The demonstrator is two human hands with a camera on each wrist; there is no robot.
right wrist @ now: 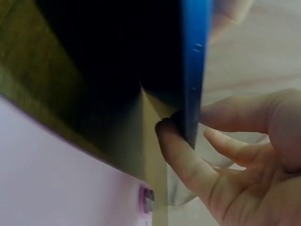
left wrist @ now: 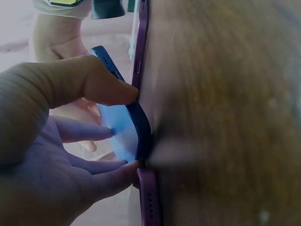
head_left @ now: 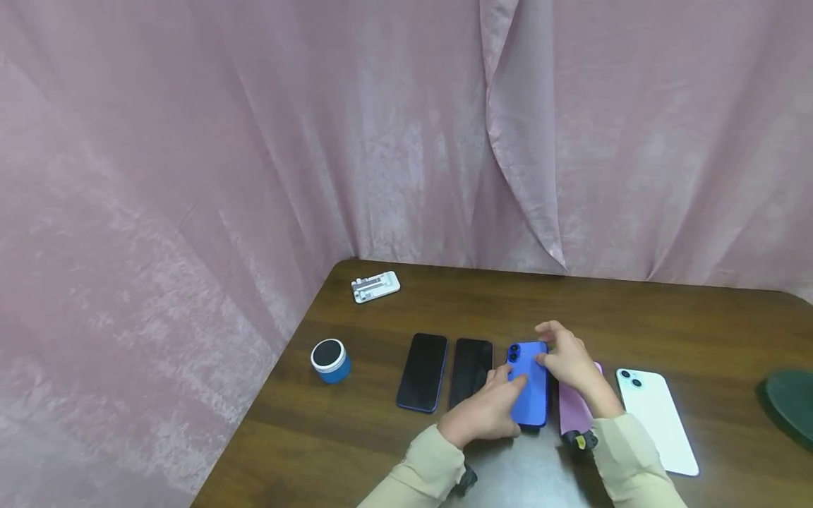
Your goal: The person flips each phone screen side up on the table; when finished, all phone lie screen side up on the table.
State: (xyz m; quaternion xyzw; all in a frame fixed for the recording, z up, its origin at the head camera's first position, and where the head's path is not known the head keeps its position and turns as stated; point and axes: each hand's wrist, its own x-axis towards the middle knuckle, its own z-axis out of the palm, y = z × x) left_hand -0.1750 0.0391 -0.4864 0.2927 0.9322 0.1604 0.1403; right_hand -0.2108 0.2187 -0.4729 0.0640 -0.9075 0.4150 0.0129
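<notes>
In the head view, the blue smartphone [head_left: 532, 395] is above the counter [head_left: 305, 458], back upward, between the second black-screened phone [head_left: 470, 367] and the lilac phone [head_left: 574, 409]. Your left hand [head_left: 485, 409] takes its near left part, and your right hand [head_left: 568, 360] its far right edge. The first black-screened phone [head_left: 422, 372] lies farther left, the white phone [head_left: 657, 423] right of the lilac one.

In the left wrist view, your left hand pinches the phone's end, thumb on one edge and fingers reaching across to the other. The body slants away from the counter. A phone edge with speaker holes [left wrist: 151, 197] is just beside your fingertips.

In the right wrist view, your right hand pinches the rim near a corner between thumb and finger, the other fingers loose. The dark underside faces the counter, apart from it.

Expect the phone to be fairly light and quite rigid; its smooth back and rounded rim look slippery, and the glass could crack if dropped. The long side edges should give you the surest hold, clear of the camera lenses [head_left: 514, 352].
</notes>
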